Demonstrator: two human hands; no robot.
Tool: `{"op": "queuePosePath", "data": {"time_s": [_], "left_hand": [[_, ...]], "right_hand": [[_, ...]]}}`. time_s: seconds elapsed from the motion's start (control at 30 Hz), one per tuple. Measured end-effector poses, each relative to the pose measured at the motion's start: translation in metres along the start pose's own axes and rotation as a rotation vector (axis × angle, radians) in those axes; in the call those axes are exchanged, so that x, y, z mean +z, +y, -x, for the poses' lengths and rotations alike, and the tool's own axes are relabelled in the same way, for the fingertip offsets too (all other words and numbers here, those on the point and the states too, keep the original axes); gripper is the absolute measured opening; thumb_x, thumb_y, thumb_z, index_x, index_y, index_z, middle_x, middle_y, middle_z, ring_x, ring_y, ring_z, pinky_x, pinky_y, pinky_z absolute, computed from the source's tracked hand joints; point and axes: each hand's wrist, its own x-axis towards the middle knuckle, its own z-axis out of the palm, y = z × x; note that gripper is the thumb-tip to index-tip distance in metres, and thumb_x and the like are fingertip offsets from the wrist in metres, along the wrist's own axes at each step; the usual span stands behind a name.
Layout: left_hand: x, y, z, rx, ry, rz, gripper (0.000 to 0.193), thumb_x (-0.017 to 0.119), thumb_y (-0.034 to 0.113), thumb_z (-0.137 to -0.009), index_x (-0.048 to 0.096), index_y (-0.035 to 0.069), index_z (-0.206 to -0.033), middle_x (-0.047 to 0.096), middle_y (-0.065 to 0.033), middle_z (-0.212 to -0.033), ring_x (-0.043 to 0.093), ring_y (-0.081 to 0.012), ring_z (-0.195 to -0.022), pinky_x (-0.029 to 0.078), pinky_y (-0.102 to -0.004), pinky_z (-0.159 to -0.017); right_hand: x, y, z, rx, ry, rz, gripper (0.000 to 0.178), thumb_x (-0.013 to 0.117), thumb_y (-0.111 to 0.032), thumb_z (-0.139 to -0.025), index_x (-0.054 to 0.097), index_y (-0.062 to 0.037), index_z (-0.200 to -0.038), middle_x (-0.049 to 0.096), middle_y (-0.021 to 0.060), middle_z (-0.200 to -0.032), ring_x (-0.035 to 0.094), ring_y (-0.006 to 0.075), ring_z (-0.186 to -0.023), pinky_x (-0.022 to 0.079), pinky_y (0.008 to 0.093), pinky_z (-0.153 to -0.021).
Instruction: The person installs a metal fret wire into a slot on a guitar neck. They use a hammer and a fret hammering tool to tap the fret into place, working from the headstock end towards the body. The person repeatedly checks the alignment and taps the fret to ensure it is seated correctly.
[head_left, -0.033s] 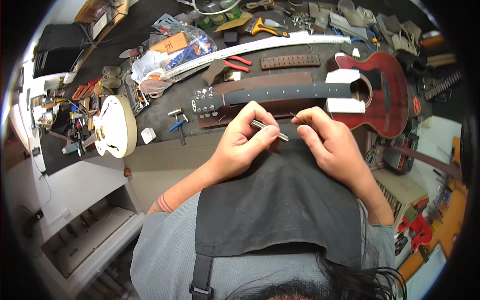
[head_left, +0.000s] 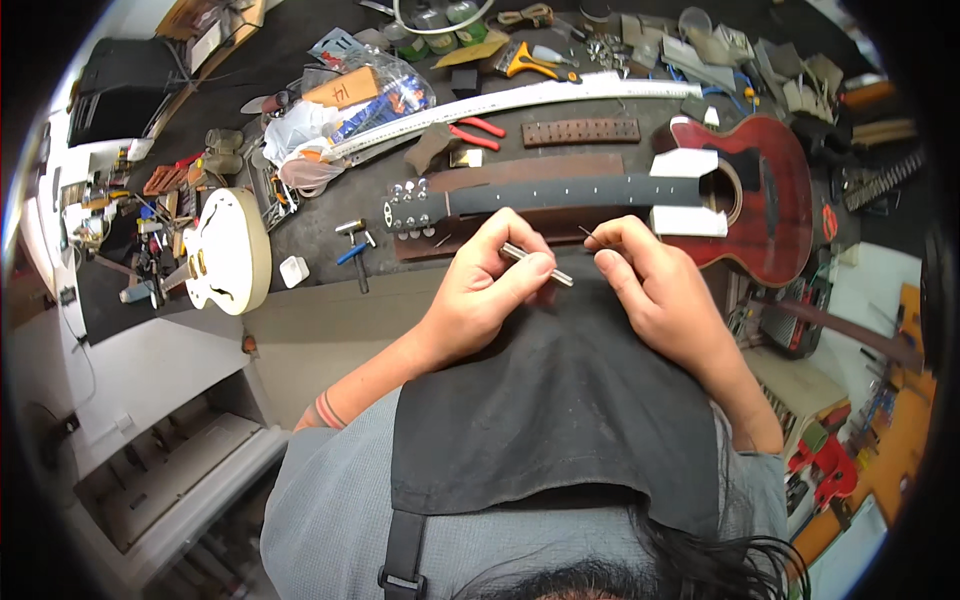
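Note:
Between the thumb and curled fingers of my left hand (head_left: 485,285) is a slim silver metal bar-shaped tool (head_left: 562,276), slanting down to the right; its far end is hidden in the palm. My right hand (head_left: 655,285) pinches a thin, dark, wire-like piece (head_left: 585,231), its tip pointing left, apart from the silver tool. Both hands hover over my black apron (head_left: 560,400), at the bench's near edge. Just beyond them lies a dark red acoustic guitar (head_left: 787,190), face up, its dark fingerboard (head_left: 560,191) running left to the headstock. White sheets (head_left: 690,222) flank the fingerboard near the soundhole.
A cream hollow-body guitar (head_left: 245,250) rests at the left. Beside it are a blue-handled hammer (head_left: 354,253) and a small white block (head_left: 294,270). Behind the neck lie red-handled pliers (head_left: 475,134), a drilled wooden block (head_left: 580,132) and a long white straightedge (head_left: 480,104).
The view has shifted very slightly. Both hands keep nearly the same pose, and the silver tool's tip has dipped a little.

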Motion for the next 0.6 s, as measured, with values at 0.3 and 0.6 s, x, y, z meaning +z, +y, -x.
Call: {"op": "queuePosePath", "data": {"time_s": [0.3,0.6], "left_hand": [[-0.025,-0.017,0.025,0.014,0.34,0.299,0.02,0.067,0.024,-0.109,0.055,0.008,-0.108,0.066,-0.0113,-0.098,0.059,-0.0184,-0.081,0.046,-0.0328,-0.071],[-0.041,-0.025,0.055,0.101,0.591,0.374,0.015,0.073,0.012,-0.106,0.059,0.009,-0.11,0.071,-0.0056,-0.096,0.066,-0.0128,-0.079,0.052,-0.0295,-0.072]], "right_hand": [[-0.042,0.077,-0.115,0.046,-0.042,-0.092,0.014,0.056,-0.015,-0.116,0.063,-0.003,-0.117,0.064,0.0043,-0.1,0.065,0.0141,-0.086,0.056,0.0321,-0.08],[-0.141,0.138,-0.236,0.164,0.442,-0.727,0.029,0.047,-0.025,-0.117,0.059,-0.0062,-0.136,0.049,-0.0015,-0.082,0.046,0.0099,-0.063,0.043,0.03,-0.055]]}}
